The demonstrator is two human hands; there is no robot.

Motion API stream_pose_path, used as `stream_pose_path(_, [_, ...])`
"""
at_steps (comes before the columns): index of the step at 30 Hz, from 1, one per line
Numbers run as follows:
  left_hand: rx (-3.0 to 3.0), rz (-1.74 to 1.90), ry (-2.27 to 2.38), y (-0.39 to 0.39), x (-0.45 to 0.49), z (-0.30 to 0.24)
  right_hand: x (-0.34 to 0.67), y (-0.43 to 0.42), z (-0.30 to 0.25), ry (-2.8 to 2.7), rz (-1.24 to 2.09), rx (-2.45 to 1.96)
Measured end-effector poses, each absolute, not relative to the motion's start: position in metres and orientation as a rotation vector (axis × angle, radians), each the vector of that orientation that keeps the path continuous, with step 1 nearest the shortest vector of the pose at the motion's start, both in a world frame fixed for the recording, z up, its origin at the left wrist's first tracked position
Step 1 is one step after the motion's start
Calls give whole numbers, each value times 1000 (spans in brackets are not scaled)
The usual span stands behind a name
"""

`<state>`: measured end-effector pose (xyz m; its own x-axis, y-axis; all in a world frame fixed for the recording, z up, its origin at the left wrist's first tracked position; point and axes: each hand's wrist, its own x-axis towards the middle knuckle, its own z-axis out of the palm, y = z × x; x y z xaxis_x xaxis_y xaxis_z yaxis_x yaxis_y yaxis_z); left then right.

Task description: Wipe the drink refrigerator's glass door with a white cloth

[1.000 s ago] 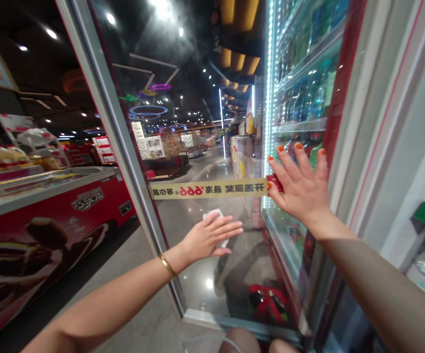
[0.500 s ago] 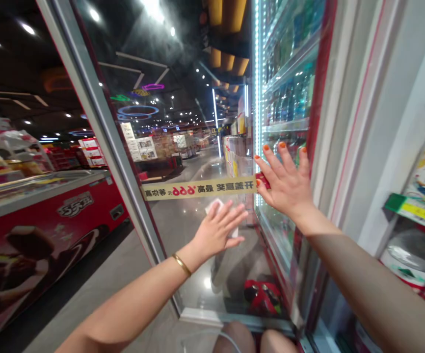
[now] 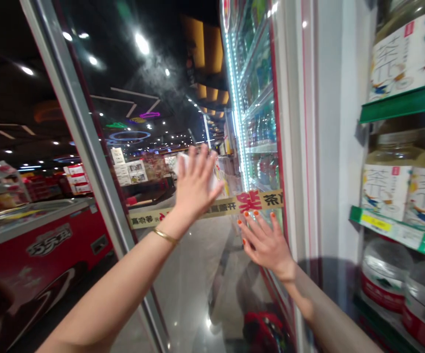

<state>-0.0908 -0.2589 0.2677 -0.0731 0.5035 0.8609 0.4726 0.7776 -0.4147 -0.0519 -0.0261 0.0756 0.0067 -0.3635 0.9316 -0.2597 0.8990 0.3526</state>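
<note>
A glass door (image 3: 177, 274) in a silver frame (image 3: 83, 147) stands in front of me. My left hand (image 3: 194, 189), with a gold bangle (image 3: 166, 236) on the wrist, presses a white cloth (image 3: 213, 181) flat against the pane, fingers spread. Most of the cloth is hidden beneath it. A pale yellow printed strip (image 3: 229, 206), its lettering reversed, crosses the glass just under that hand. Below the strip's right part, my right hand (image 3: 266, 247) rests open on the glass, orange-nailed fingers apart and holding nothing.
To the right, shelves with green edges (image 3: 404, 101) hold jars (image 3: 387, 191) and clear-lidded tubs (image 3: 385, 274). On the left stands a red chest freezer (image 3: 61, 245). Lit shelves of bottles (image 3: 260, 127) show in the glass. A red-and-black object (image 3: 266, 331) appears low down.
My left hand has slid the cloth up and left across the glass, from below the strip to above it. My right hand has shifted down below the strip. The view has turned rightward.
</note>
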Motion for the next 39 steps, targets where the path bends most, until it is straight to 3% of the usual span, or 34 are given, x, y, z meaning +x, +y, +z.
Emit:
stream_pose_path(3, [-1249,429,-1652,-234,-84,227,-53,-21,59,-1530,-102,551])
stream_pose_path(5, [-1332,467,-1667,-236,-84,245,-53,-16,57,-1507,-123,627])
stream_pose_path(9, [-950,8,-1717,-235,-93,342,-53,-12,59,-1504,-125,706])
stream_pose_path(11, [-814,-140,-1683,-217,-93,357,-54,-12,57,-1499,-125,725])
stream_pose_path(13, [-871,-51,-1659,-191,-88,329,-56,-12,55,-1499,-153,779])
stream_pose_path(16, [-1241,471,-1573,-161,-80,256,-60,-11,53,-1481,-194,859])
stream_pose_path(18, [-1348,634,-1526,-157,-80,238,-62,-10,53,-1478,-211,866])
stream_pose_path(25, [-820,-172,-1607,-141,-89,349,-63,-6,51,-1521,-256,891])
stream_pose_path(27, [-887,-90,-1620,-121,-81,323,-64,-6,48,-1562,-241,900])
stream_pose_path(31, [-1171,428,-1678,-104,-63,223,-67,-5,45,-1584,-225,883])
stream_pose_path(33, [-1246,522,-1687,-119,-63,216,-68,-5,46,-1568,-230,887])
stream_pose_path(39, [-866,-144,-1699,-227,-82,384,-51,-7,54,-1557,-178,890])
